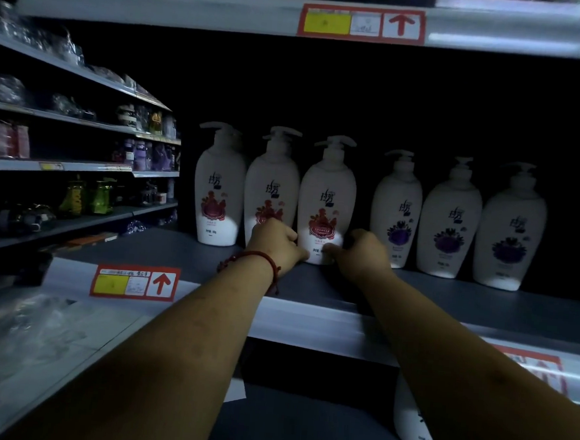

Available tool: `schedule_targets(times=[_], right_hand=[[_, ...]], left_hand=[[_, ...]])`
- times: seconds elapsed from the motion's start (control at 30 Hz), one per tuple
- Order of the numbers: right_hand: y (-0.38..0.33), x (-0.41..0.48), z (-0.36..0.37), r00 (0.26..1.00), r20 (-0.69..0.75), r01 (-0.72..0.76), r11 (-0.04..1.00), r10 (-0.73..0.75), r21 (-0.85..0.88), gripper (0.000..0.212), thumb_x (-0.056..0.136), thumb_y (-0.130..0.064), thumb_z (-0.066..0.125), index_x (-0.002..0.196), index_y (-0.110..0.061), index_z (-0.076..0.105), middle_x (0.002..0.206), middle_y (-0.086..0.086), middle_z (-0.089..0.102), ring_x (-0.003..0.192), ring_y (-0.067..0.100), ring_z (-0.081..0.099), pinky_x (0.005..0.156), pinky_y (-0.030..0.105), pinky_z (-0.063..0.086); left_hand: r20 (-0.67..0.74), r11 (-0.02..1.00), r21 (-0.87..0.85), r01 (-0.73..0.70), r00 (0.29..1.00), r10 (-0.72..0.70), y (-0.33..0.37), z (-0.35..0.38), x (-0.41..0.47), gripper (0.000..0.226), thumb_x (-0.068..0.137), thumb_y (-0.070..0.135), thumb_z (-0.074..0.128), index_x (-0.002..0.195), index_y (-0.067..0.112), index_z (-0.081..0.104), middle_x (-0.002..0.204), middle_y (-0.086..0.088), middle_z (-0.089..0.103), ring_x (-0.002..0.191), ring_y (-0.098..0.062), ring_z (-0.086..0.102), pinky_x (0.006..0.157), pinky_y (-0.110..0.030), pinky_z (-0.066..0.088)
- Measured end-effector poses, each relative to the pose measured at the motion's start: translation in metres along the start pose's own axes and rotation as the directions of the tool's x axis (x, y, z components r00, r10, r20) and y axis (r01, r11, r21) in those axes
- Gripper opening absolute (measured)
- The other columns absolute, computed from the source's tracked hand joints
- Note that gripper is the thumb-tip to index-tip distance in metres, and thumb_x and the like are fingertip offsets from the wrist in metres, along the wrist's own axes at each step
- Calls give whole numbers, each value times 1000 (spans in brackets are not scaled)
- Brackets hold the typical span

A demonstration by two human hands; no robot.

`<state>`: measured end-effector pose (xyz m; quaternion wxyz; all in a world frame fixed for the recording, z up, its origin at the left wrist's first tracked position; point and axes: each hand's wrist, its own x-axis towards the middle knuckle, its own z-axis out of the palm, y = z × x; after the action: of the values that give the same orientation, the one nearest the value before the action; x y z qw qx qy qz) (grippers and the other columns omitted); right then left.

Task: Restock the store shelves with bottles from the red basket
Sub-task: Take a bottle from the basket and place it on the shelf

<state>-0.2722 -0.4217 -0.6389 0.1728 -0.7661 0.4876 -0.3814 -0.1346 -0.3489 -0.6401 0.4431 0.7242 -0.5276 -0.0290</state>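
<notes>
Dim store aisle. A white red-flowered bottle point(327, 201) stands upright on a grey shelf point(210, 259), third in a row of six. The left hand point(273, 242) curls round its lower left side and the right hand point(367, 254) round its lower right, both holding its base. Left of it, a matching bottle point(272, 187) stands just beside; right of it, a gap, then purple-flowered bottles point(397, 210). This looks like final positioning; next probably calls for letting go without tipping it. The red basket is out of view.
</notes>
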Motion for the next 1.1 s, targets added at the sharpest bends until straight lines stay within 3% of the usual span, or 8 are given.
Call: schedule_targets(times=[0.1, 0.27, 0.33, 0.43, 0.6, 0.7, 0.9, 1.1], right_hand=[[1, 1, -4, 999, 32, -6, 1000, 6, 5, 44, 86, -34, 71, 117, -3, 63, 116, 16, 66, 106, 33, 61, 78, 28, 43], [-3, -13, -31, 979, 201, 55, 991, -29, -125, 42, 92, -32, 64, 121, -2, 61, 120, 17, 64, 110, 32, 60, 84, 29, 45], [-2, -31, -48, 963, 245, 158, 971, -112, -177, 37, 96, -29, 57, 123, -3, 58, 122, 17, 62, 110, 31, 58, 84, 30, 44], [8, -63, -82, 945, 241, 278, 932, -222, -233, 44, 97, -32, 56, 132, -7, 49, 129, 17, 58, 115, 32, 55, 92, 35, 47], [39, -116, -147, 938, 191, 335, 902, -290, -273, 58, 93, -36, 61, 140, -10, 37, 136, 17, 50, 122, 35, 50, 95, 38, 46], [64, -148, -183, 944, 195, 317, 893, -265, -320, 58, 91, -36, 64, 138, -12, 40, 131, 16, 53, 118, 35, 53, 88, 35, 45], [123, -204, -251, 978, 153, 185, 919, -139, -349, 76, 85, -39, 70, 147, -15, 36, 145, 12, 48, 131, 28, 47, 104, 33, 41], [199, -247, -304, 995, 99, 45, 894, -1, -446, 76, 82, -37, 74, 144, -15, 36, 137, 14, 50, 123, 32, 51, 95, 35, 43]], left_hand=[[-16, 998, 50, 36, 999, -36, 4, 0, -1, 27, 75, 23, 76, 66, 0, 65, 63, -9, 53, 62, -17, 48, 53, -24, 36], [158, 978, 182, 97, 979, -127, 21, -21, -7, 26, 83, 32, 68, 84, 7, 75, 86, -9, 72, 88, -24, 67, 77, -29, 54], [183, 983, 179, 44, 980, -78, 33, -27, -23, 32, 91, 33, 62, 94, 5, 74, 94, -12, 73, 94, -25, 67, 88, -34, 54], [134, 985, 161, -61, 990, 40, 52, -23, -63, 32, 92, 37, 62, 110, 11, 69, 108, -2, 68, 105, -20, 62, 92, -26, 46], [157, 956, 170, -239, 964, 213, 97, -7, -121, 51, 84, 40, 72, 127, 15, 59, 130, -2, 61, 120, -17, 56, 94, -19, 38], [253, 912, 212, -350, 921, 295, 134, 6, -155, 56, 84, 35, 74, 132, 15, 54, 130, -6, 60, 118, -21, 56, 93, -23, 42], [411, 864, 144, -482, 824, 390, 200, 63, -205, 66, 81, 38, 75, 138, 17, 49, 137, -5, 55, 122, -19, 54, 93, -17, 37], [506, 837, 79, -541, 745, 434, 246, 142, -246, 73, 78, 38, 77, 141, 19, 45, 141, -3, 51, 128, -21, 49, 103, -30, 42]])
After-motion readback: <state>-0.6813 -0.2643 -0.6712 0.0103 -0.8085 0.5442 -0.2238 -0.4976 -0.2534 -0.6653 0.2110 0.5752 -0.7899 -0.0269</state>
